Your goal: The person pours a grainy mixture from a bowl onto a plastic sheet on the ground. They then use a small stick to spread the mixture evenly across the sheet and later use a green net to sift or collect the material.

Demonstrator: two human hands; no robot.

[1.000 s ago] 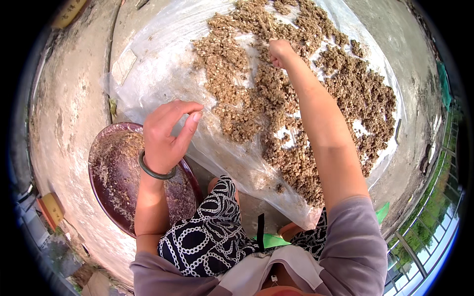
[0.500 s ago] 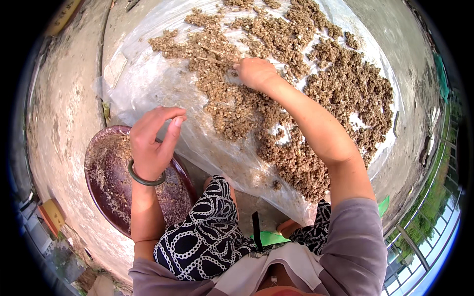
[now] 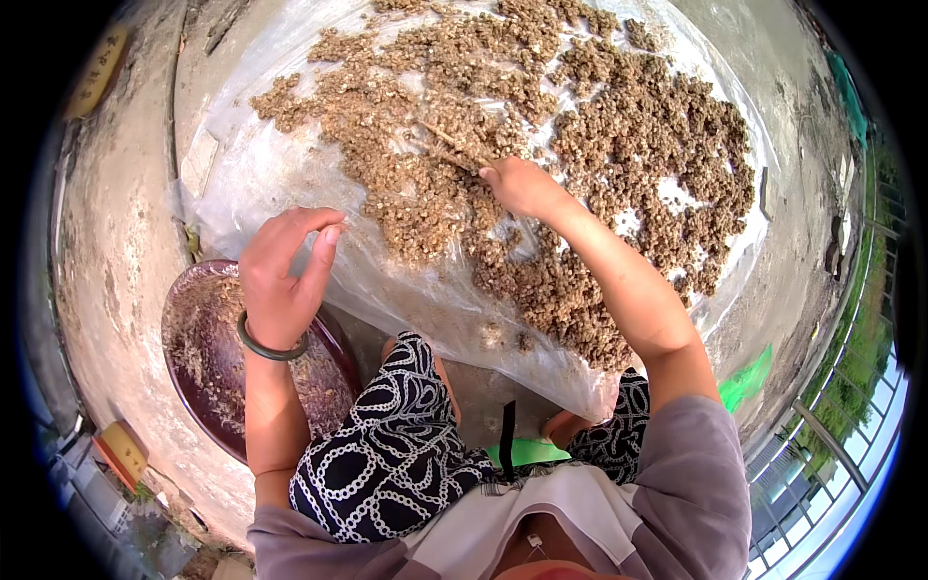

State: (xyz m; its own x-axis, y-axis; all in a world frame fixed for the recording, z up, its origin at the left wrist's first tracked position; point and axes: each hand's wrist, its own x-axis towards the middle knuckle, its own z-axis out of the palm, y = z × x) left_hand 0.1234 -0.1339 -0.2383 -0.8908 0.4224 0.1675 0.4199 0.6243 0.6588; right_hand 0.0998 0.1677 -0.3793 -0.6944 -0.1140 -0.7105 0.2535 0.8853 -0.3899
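My right hand is closed round a pair of thin wooden chopsticks, their ends reaching left among the grain clumps. Brown, crumbly clumps of grain lie spread in a loose layer over a clear plastic sheet on the ground. Nearer on the left, my left hand hangs over the sheet's near edge and the basin. Its fingers are bent loosely, thumb a little apart from them, with nothing visible in between. Below it is a glossy dark maroon basin, with grain residue stuck inside.
Rough concrete surrounds the sheet. A flat pale slab lies by its left edge. Yellowish blocks stand at the far left. To the right are a metal railing and a green plastic piece.
My right hand has shifted right and slightly nearer, and the chopsticks show more clearly. The view has moved a little. My left hand keeps nearly the same pose.
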